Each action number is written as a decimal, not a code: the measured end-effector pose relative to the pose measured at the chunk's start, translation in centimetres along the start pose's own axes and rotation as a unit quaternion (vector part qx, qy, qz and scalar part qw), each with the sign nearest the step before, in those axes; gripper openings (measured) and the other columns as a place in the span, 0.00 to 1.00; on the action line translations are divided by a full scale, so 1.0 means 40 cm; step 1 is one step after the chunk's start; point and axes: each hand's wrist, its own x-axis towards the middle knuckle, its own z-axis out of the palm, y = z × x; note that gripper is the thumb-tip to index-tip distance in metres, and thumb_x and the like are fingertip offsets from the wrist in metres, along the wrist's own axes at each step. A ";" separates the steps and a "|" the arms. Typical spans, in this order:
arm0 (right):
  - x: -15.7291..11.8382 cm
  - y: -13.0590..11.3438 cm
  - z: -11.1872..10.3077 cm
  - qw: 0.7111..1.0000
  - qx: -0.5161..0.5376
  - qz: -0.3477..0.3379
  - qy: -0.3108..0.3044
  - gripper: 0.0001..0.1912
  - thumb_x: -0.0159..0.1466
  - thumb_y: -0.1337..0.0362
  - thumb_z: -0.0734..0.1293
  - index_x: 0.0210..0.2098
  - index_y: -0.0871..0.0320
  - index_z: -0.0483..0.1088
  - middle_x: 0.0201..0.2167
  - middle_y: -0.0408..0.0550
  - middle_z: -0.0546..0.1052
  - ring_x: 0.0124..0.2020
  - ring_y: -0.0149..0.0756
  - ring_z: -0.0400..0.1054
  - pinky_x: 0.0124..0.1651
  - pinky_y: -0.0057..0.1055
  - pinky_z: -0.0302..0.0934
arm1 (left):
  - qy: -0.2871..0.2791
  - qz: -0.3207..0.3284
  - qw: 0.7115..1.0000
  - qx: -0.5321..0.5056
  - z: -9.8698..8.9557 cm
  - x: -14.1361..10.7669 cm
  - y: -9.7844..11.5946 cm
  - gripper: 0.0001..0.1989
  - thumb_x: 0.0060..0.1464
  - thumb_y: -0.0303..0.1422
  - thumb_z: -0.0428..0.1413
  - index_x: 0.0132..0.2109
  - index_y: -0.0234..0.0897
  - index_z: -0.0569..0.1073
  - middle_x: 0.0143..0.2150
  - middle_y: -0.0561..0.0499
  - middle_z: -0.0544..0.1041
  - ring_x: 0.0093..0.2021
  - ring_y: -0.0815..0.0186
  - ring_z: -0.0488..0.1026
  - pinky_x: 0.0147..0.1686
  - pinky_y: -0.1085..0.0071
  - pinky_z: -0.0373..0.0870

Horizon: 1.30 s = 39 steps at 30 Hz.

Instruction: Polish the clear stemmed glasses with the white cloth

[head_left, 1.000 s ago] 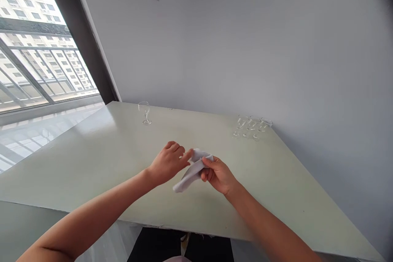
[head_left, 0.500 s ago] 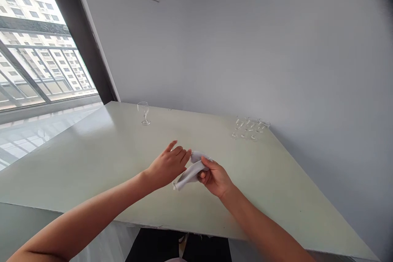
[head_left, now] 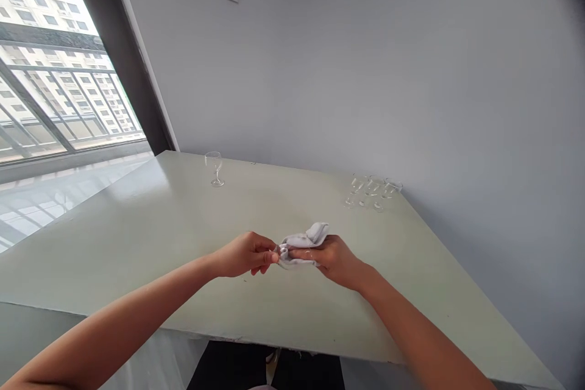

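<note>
In the head view, my left hand (head_left: 247, 255) is closed, its thumb and fingertips pinching the foot end of a small clear stemmed glass (head_left: 276, 250). The glass lies sideways above the table, and much of it is covered by cloth and fingers. My right hand (head_left: 339, 261) grips a white cloth (head_left: 317, 233), its fingers pressed together and pointing left into the folds at the bowl. Whether the fingertips are inside the bowl or against its outside I cannot tell. One cloth corner sticks up above the right knuckles.
A lone stemmed glass (head_left: 214, 169) stands upright at the table's back left. Several stemmed glasses (head_left: 372, 192) are grouped upright at the back right, near the wall (head_left: 411, 73). The pale table (head_left: 183, 225) has its front edge close to my legs. A window is at left.
My left hand has turned from raised, spread fingers to a pinch on the glass's foot end. My right hand has shifted slightly right and turned over, with the cloth now bunched around the glass.
</note>
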 end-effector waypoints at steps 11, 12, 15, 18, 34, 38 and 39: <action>-0.017 -0.070 -0.054 0.983 -0.131 0.102 0.082 0.25 0.64 0.59 0.57 0.60 0.50 0.52 0.57 0.46 0.64 0.58 0.45 0.55 0.58 0.47 0.49 | 0.190 -0.042 0.957 0.214 0.009 0.020 -0.058 0.11 0.52 0.40 0.49 0.40 0.42 0.71 0.25 0.56 0.72 0.25 0.70 0.67 0.24 0.75 0.56; -0.005 -0.086 -0.043 0.985 -0.145 0.077 0.062 0.26 0.63 0.57 0.59 0.60 0.52 0.54 0.57 0.48 0.64 0.58 0.47 0.54 0.58 0.49 0.47 | 0.199 -0.020 0.947 0.251 0.017 0.025 -0.060 0.10 0.52 0.38 0.49 0.40 0.42 0.71 0.25 0.56 0.73 0.25 0.70 0.67 0.25 0.75 0.56; 0.032 -0.113 -0.007 0.991 -0.129 0.022 0.018 0.24 0.62 0.55 0.60 0.56 0.54 0.61 0.51 0.50 0.70 0.55 0.48 0.57 0.57 0.49 0.49 | 0.217 0.088 0.895 0.379 0.041 0.037 -0.064 0.08 0.53 0.31 0.47 0.32 0.38 0.70 0.23 0.54 0.71 0.23 0.70 0.66 0.25 0.73 0.54; 0.059 -0.102 0.005 0.998 -0.031 0.041 0.037 0.17 0.65 0.61 0.56 0.51 0.54 0.65 0.47 0.48 0.73 0.51 0.41 0.63 0.54 0.42 0.55 | 0.239 0.194 0.826 0.472 0.055 0.036 -0.065 0.11 0.55 0.28 0.45 0.27 0.35 0.67 0.21 0.53 0.68 0.21 0.70 0.63 0.25 0.71 0.53; 0.183 -0.029 0.118 0.578 0.662 0.266 0.397 0.17 0.61 0.50 0.59 0.39 0.55 0.69 0.42 0.47 0.73 0.47 0.40 0.65 0.45 0.38 0.63 | 0.450 0.078 0.836 0.305 0.085 0.117 -0.078 0.24 0.58 0.34 0.44 0.62 0.42 0.53 0.38 0.47 0.72 0.34 0.65 0.69 0.33 0.69 0.62; 0.207 -0.074 0.123 0.667 0.606 0.214 0.377 0.20 0.63 0.49 0.55 0.47 0.51 0.65 0.48 0.46 0.69 0.48 0.38 0.63 0.46 0.38 0.61 | 0.514 0.058 0.834 0.191 0.119 0.148 -0.057 0.25 0.59 0.31 0.42 0.62 0.47 0.49 0.59 0.45 0.57 0.54 0.59 0.60 0.46 0.62 0.63; 0.210 -0.080 0.126 0.685 0.592 0.213 0.367 0.20 0.63 0.49 0.55 0.49 0.50 0.63 0.48 0.46 0.69 0.47 0.37 0.64 0.46 0.37 0.60 | 0.526 0.051 0.833 0.165 0.127 0.152 -0.054 0.25 0.59 0.30 0.41 0.63 0.49 0.48 0.62 0.46 0.51 0.58 0.59 0.56 0.49 0.60 0.61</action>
